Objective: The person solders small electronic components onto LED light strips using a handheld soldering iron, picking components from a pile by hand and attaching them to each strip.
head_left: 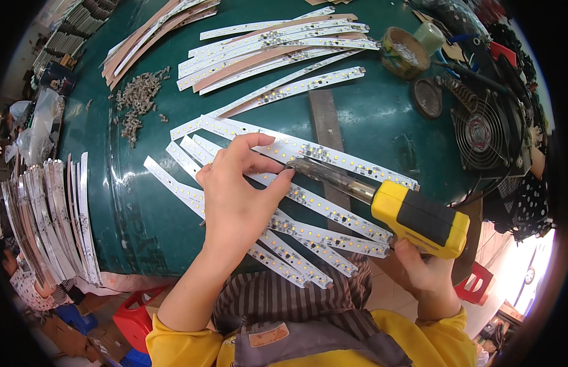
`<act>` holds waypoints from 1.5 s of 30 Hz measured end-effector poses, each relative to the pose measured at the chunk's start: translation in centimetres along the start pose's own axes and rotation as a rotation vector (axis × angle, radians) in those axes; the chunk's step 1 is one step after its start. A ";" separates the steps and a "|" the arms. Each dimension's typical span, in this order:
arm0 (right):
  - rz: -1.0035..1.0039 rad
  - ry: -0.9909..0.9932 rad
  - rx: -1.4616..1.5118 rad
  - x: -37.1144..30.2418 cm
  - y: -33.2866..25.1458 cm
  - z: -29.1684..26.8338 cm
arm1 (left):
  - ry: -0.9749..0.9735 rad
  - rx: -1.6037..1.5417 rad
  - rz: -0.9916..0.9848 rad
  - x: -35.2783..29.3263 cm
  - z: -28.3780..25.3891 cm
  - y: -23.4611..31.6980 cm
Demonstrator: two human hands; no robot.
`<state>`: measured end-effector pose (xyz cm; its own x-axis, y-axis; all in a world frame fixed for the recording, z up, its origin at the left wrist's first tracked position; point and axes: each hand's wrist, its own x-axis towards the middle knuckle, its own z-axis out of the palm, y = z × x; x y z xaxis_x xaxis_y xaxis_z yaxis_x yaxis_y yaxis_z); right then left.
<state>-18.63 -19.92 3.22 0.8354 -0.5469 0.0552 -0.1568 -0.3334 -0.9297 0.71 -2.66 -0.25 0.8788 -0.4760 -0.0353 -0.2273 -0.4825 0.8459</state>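
Note:
My right hand (426, 269) is wrapped round the handle of a yellow and black soldering gun (421, 214). Its dark metal tip points left and reaches down to an LED strip board. My left hand (235, 189) is closed in a pinch right beside the tip; whatever small thing sits between thumb and fingers is too hidden to name. White LED strip boards (339, 214) fan out under both hands, dotted with yellow LEDs and small black parts. One LED strip board (363, 164) runs just above the soldering tip.
A grey metal bar (325, 116) lies under the boards. Small metallic connectors (140, 95) are heaped at left. More strip boards (278, 46) are stacked at the back, others (48, 220) at far left. On the right stand a fan (481, 133), a round tub (405, 52) and a small dish (426, 98).

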 end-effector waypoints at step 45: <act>-0.099 -0.092 -0.193 0.5 0.8 -0.2 | 0.347 0.450 0.177 6.3 -12.4 -6.7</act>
<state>-18.45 -20.60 2.61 0.8946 -0.4354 0.1009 -0.1625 -0.5271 -0.8341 12.99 6.64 0.45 0.8799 -0.3459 0.3258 -0.4718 -0.7179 0.5119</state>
